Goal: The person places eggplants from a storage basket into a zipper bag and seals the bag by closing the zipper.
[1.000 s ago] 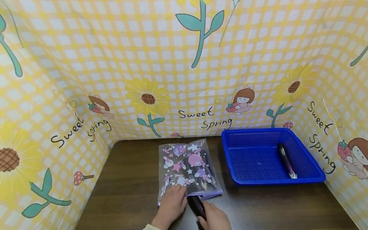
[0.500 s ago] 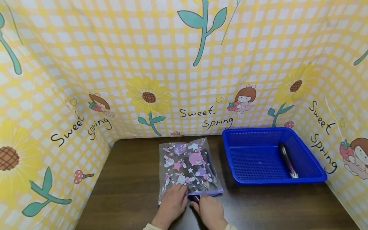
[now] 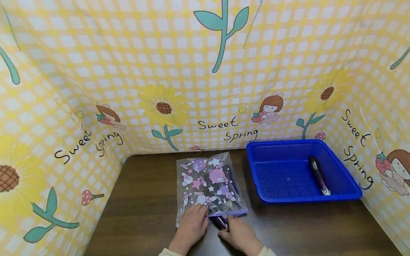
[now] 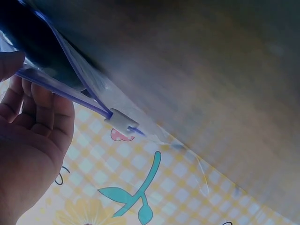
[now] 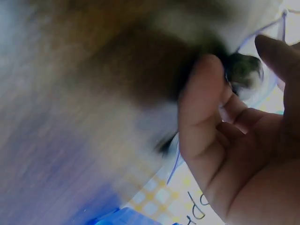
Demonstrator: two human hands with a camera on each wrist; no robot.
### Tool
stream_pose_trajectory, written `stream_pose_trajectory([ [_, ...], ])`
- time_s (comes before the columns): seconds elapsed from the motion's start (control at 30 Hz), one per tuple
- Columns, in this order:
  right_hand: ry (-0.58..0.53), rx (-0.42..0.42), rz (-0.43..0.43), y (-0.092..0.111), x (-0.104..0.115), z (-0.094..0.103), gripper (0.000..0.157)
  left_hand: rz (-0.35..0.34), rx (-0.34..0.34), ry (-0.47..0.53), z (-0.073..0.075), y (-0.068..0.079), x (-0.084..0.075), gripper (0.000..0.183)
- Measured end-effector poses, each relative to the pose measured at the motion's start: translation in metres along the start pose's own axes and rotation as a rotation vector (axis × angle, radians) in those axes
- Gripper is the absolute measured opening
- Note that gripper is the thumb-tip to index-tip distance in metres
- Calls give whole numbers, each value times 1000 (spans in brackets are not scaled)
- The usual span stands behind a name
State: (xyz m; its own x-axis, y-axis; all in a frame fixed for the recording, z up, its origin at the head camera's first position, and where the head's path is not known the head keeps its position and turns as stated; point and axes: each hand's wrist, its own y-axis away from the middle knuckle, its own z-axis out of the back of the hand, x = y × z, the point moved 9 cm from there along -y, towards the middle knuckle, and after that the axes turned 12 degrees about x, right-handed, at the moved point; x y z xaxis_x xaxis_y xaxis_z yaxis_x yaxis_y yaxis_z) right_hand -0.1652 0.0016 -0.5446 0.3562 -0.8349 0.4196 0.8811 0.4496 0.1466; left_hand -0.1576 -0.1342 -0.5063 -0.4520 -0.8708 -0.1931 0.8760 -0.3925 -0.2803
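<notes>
The eggplant (image 3: 219,223) has gone further into the bag (image 3: 205,181) since a second ago, its stem end now just outside the mouth. The left hand (image 3: 193,222) pinches the bag's near lip, seemingly keeping the mouth open. The right hand (image 3: 241,233) curves beside the stem end; gripping or merely pushing, I cannot tell. Right of the bag, a basket (image 3: 310,198) holds another eggplant (image 3: 317,174).

the head view is bright, both wrist views murkier (the right blurred).
</notes>
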Motion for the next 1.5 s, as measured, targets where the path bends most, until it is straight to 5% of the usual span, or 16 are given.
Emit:
stream_pose_trajectory([
  [0.6, -48, 44, 63, 9, 0, 2, 46, 40, 61, -2, -3, 0, 3, 13],
  [0.87, 31, -18, 57, 8, 4, 5, 27, 28, 47, -5, 0, -2, 3, 14],
  [1.3, 99, -83, 22, -4, 18, 0, 27, 24, 30, -17, -2, -5, -2, 20],
  [1.5, 152, -142, -6, -15, 29, -1, 25, 11, -33, -25, 3, -3, -2, 22],
])
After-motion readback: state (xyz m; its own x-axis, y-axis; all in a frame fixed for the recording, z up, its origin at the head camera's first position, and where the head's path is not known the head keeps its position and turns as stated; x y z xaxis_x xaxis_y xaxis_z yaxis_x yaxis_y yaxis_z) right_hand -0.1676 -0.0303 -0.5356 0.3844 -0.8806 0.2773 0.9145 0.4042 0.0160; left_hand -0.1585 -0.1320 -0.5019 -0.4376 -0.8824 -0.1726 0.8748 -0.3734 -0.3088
